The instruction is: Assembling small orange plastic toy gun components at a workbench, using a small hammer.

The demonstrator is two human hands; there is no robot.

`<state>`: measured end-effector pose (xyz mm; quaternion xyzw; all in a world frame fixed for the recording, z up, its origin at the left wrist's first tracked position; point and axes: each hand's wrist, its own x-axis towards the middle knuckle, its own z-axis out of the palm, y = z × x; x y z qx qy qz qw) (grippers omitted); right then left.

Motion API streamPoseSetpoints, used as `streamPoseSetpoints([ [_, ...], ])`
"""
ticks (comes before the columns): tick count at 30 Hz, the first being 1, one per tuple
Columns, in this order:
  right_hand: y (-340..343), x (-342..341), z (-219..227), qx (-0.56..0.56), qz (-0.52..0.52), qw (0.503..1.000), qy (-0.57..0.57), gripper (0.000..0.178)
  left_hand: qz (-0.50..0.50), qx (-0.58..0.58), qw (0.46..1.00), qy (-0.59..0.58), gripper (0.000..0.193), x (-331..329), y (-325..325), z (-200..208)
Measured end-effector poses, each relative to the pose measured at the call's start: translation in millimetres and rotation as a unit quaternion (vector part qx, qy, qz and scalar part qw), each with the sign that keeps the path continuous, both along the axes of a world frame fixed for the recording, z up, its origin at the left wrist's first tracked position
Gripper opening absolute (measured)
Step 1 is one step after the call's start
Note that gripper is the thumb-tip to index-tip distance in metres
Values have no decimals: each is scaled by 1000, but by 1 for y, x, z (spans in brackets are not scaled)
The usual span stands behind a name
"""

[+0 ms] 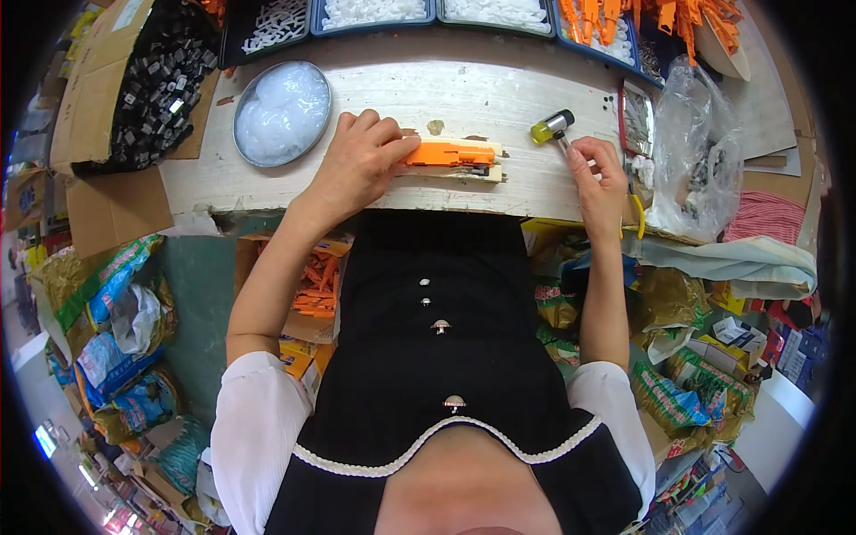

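Observation:
My left hand (364, 159) is closed on the left end of an orange plastic part (450, 154), thumb and fingertips pinching it. That long part lies flat in a pale cream block or jig (489, 171) near the table's front edge, with a small dark piece at its right end. To the right, my right hand (599, 183) grips the thin handle of a small mallet (553, 127). The mallet's head has a yellow face and a black face and is held just over the tabletop, apart from the orange part.
A round dish of whitish translucent grease (283, 113) stands at the left, beside a carton of black parts (160, 89). Trays of white pieces (374, 28) line the back. A clear plastic bag (695, 160) and pink cord (765, 217) lie at the right.

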<state>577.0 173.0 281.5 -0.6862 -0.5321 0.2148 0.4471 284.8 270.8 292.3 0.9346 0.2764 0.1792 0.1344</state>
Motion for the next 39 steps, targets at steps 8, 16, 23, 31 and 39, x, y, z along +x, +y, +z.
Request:
streamPoseSetpoints([
  [8,-7,12,-5,20,21,985,-170,9,-16,-14,1000,20,23,0,2,2],
  [16,-15,15,-13,-59,-8,948,-312,18,-12,-7,998,61,23,2,3,5],
  [23,-14,17,-20,-82,7,928,-364,20,-15,-5,995,93,25,6,2,6],
  [31,-16,8,-19,-57,-6,937,-345,19,-52,-37,995,77,46,4,4,13],
  [39,-21,-37,28,-77,95,984,-131,17,-73,32,987,139,60,8,1,12],
])
